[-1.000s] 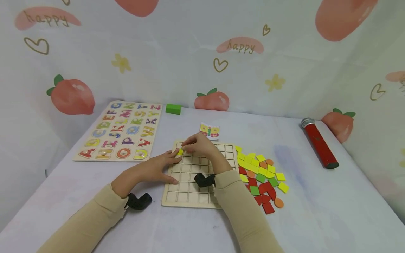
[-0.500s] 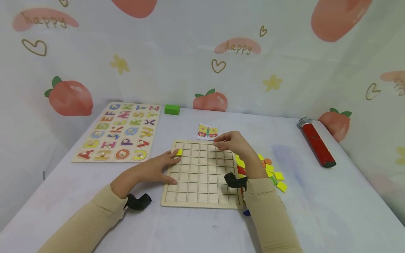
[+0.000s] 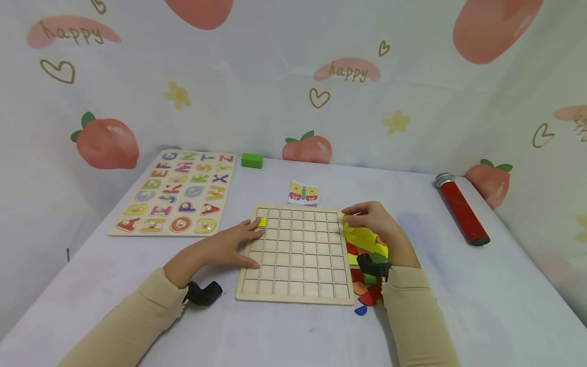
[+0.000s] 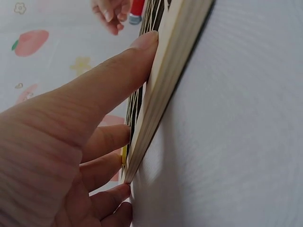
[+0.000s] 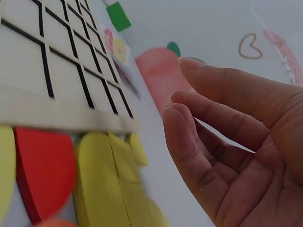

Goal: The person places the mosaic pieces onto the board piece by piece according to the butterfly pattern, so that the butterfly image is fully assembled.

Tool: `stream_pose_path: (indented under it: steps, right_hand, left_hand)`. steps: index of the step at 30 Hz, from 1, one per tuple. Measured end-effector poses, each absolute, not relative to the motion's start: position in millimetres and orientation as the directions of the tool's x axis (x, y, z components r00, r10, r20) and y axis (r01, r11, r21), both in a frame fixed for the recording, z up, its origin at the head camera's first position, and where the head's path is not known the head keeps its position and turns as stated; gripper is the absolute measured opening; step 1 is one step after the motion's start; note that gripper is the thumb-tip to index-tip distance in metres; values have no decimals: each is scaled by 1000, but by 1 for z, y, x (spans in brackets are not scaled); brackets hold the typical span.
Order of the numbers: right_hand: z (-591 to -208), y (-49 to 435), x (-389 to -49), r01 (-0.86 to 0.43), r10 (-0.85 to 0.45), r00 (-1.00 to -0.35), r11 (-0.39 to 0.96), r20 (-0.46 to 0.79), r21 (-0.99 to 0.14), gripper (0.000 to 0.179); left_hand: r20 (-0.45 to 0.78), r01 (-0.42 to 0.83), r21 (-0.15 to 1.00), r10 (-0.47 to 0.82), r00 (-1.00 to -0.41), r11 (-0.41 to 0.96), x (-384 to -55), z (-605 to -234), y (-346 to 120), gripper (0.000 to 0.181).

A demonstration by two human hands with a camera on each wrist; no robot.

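Note:
My left hand (image 3: 227,244) rests on the left edge of the wooden grid board (image 3: 297,255), fingers spread and thumb on the frame. A yellow square tile (image 3: 262,222) lies in a cell near the board's upper left corner, right at those fingertips. In the left wrist view the thumb (image 4: 118,71) presses the board's rim. My right hand (image 3: 378,221) hovers above the yellow tiles (image 3: 359,237) off the board's right side. Nothing shows between its thumb and fingers in the right wrist view, where a red piece (image 5: 45,170) lies along the board.
Several red, green and orange pieces lie beneath the right wrist, with a blue piece (image 3: 361,310) nearest me. Behind the board is a butterfly picture card (image 3: 303,193). An alphabet puzzle board (image 3: 174,193), a green block (image 3: 252,160) and a red microphone (image 3: 462,210) stand farther out.
My right hand has left the yellow tile at the board's upper left and moved right, across the board, to the loose pieces. The left hand has stayed in place.

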State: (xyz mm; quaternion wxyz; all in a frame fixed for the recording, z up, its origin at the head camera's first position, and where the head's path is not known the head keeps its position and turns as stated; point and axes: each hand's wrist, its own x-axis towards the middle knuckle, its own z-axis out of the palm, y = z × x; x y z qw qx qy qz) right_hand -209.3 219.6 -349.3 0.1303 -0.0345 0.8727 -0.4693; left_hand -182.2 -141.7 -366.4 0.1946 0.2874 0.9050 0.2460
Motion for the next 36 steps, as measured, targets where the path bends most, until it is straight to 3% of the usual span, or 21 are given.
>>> stream_pose_path:
  steps: [9, 19, 36]
  right_hand:
    - [-359, 237, -209, 152, -63, -970, 601, -236, -784, 39]
    - [-373, 241, -215, 174, -27, -971, 606, -239, -776, 34]
    - [-372, 232, -214, 93, -101, -972, 668, -214, -738, 24]
  left_hand:
    - [-204, 430, 556, 618, -760, 712, -182, -367, -142, 88]
    - [-201, 436, 549, 619, -759, 713, -184, -369, -142, 88]
    - [-209, 429, 540, 608, -766, 724, -184, -369, -141, 88]
